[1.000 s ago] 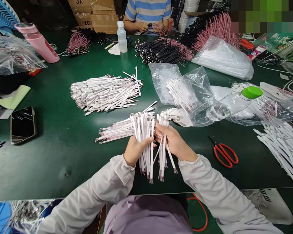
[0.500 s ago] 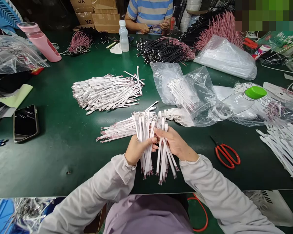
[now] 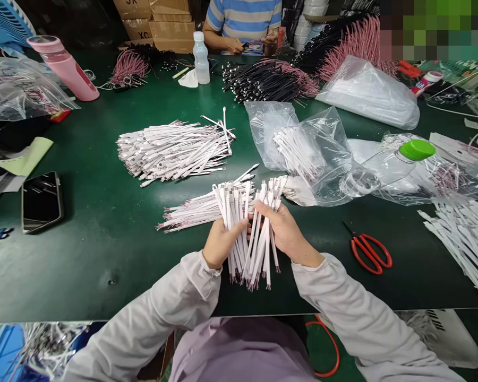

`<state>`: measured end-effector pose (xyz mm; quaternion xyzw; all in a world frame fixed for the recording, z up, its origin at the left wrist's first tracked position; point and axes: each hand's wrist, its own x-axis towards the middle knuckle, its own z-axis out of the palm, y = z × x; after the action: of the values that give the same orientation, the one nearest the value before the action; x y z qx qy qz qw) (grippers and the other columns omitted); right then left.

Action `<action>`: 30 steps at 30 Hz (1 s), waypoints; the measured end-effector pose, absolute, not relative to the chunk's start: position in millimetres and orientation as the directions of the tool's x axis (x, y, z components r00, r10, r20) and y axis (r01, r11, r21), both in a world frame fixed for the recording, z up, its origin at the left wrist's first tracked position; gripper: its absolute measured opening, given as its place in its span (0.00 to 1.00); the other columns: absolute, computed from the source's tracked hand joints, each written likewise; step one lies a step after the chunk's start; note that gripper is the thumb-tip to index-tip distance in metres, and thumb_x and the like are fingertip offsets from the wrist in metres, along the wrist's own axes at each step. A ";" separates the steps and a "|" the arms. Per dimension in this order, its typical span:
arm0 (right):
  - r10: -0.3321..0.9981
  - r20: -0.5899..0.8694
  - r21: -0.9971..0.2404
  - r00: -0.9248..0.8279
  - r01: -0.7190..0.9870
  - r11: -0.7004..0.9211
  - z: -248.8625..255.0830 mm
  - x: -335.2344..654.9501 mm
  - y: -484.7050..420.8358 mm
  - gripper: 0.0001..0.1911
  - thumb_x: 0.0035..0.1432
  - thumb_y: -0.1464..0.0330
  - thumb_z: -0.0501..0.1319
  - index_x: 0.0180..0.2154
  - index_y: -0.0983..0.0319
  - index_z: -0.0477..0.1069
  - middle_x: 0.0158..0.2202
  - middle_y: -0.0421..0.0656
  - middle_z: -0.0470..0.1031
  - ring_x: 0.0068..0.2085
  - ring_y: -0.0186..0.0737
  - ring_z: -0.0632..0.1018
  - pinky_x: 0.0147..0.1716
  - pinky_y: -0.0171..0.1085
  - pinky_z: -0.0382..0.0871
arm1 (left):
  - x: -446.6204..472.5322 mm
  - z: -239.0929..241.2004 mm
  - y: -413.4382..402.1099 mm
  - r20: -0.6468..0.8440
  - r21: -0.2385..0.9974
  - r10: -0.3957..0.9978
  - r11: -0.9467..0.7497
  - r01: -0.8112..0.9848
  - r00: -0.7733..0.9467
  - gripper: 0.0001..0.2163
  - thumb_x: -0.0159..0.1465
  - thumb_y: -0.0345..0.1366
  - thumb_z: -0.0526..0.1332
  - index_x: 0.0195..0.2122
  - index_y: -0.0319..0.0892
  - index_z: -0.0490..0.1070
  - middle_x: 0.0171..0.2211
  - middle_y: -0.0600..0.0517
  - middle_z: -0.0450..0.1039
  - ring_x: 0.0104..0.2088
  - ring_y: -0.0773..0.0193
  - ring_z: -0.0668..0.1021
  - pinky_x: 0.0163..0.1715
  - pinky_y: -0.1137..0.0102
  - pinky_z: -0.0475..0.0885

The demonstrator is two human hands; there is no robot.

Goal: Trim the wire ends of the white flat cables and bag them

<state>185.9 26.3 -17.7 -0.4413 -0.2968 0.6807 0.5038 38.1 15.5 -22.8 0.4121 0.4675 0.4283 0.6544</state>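
My left hand (image 3: 222,239) is closed round a bundle of short white cables (image 3: 233,212), connectors up and stripped wire ends down. Close beside it, my right hand (image 3: 289,232) grips a second bundle of white cables (image 3: 258,254), its thumb laid across the front. The two bundles nearly touch between my hands; fingers behind them are partly hidden. A small pile of white cables (image 3: 195,209) lies on the table just behind and left of my left hand. Farther back is a larger heap of white cables (image 3: 171,148).
Red-handled scissors (image 3: 370,253) lie right of my right hand. Clear bags with cables (image 3: 290,148) and a green-capped bottle (image 3: 416,151) sit at right, a phone (image 3: 42,201) at left. Across the green table (image 3: 115,254), a person in a striped shirt (image 3: 245,24) handles dark cables.
The right-hand bundle has shifted up and left against the left one, and its lower ends sit closer together. My left hand keeps its bundle almost in place.
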 end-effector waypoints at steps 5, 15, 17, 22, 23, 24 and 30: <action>0.930 -0.334 -0.797 -0.154 -0.481 -0.366 -18.4 189.3 29.7 0.18 0.50 0.55 0.69 0.26 0.62 0.68 0.22 0.35 0.66 0.20 0.29 0.66 0.19 0.33 0.64 | 39.4 -19.3 13.9 -0.314 0.900 0.916 0.371 -0.227 0.249 0.16 0.52 0.44 0.71 0.35 0.38 0.74 0.27 0.50 0.77 0.26 0.60 0.79 0.32 0.64 0.78; 0.962 -0.274 -0.840 -0.016 -0.483 -0.248 -20.2 188.1 29.9 0.14 0.46 0.63 0.72 0.30 0.60 0.69 0.24 0.35 0.66 0.24 0.30 0.67 0.21 0.32 0.63 | 35.3 -23.4 15.8 -0.167 0.982 0.963 0.181 -0.048 0.211 0.12 0.58 0.44 0.67 0.35 0.39 0.75 0.33 0.47 0.79 0.36 0.55 0.80 0.44 0.62 0.74; 0.958 -0.283 -0.831 -0.051 -0.486 -0.271 -21.7 188.8 30.6 0.13 0.49 0.61 0.70 0.28 0.61 0.69 0.25 0.36 0.67 0.25 0.31 0.68 0.24 0.33 0.65 | 35.2 -22.3 16.1 -0.190 0.978 0.961 0.203 -0.048 0.200 0.12 0.57 0.43 0.67 0.35 0.39 0.74 0.32 0.48 0.78 0.35 0.56 0.79 0.43 0.62 0.73; 0.911 -0.343 -0.791 -0.230 -0.452 -0.412 -20.6 190.7 30.7 0.14 0.48 0.61 0.71 0.28 0.62 0.70 0.19 0.33 0.59 0.21 0.28 0.61 0.21 0.32 0.59 | 35.5 -24.8 16.4 -0.191 0.974 0.961 0.212 -0.086 0.199 0.13 0.57 0.42 0.68 0.37 0.38 0.75 0.36 0.46 0.79 0.39 0.55 0.79 0.46 0.62 0.72; 0.905 -0.348 -0.792 -0.246 -0.440 -0.424 -19.6 190.6 30.2 0.14 0.46 0.62 0.72 0.29 0.63 0.71 0.19 0.33 0.59 0.22 0.27 0.61 0.21 0.31 0.57 | 35.6 -25.8 16.5 -0.186 0.974 0.962 0.207 -0.091 0.202 0.13 0.56 0.42 0.68 0.37 0.38 0.75 0.37 0.46 0.79 0.40 0.55 0.79 0.46 0.62 0.72; 0.902 -0.351 -0.795 -0.251 -0.429 -0.429 -18.6 190.3 29.7 0.15 0.45 0.63 0.73 0.30 0.63 0.72 0.19 0.33 0.59 0.22 0.27 0.60 0.21 0.31 0.56 | 35.6 -26.7 16.6 -0.183 0.974 0.961 0.205 -0.094 0.206 0.13 0.56 0.42 0.68 0.37 0.37 0.76 0.38 0.45 0.79 0.41 0.54 0.79 0.47 0.62 0.72; 0.926 -0.347 -0.822 -0.147 -0.427 -0.375 -13.5 187.1 28.7 0.15 0.44 0.62 0.73 0.30 0.65 0.74 0.20 0.33 0.60 0.21 0.26 0.60 0.20 0.32 0.54 | 36.0 -25.0 16.9 -0.169 0.975 0.962 0.195 -0.105 0.214 0.12 0.55 0.41 0.69 0.36 0.38 0.76 0.38 0.46 0.79 0.40 0.56 0.79 0.46 0.64 0.72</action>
<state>187.1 28.7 -13.5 -0.4409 -0.2830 0.7023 0.4819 36.0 16.9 -25.0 0.4682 0.4576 0.4282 0.6229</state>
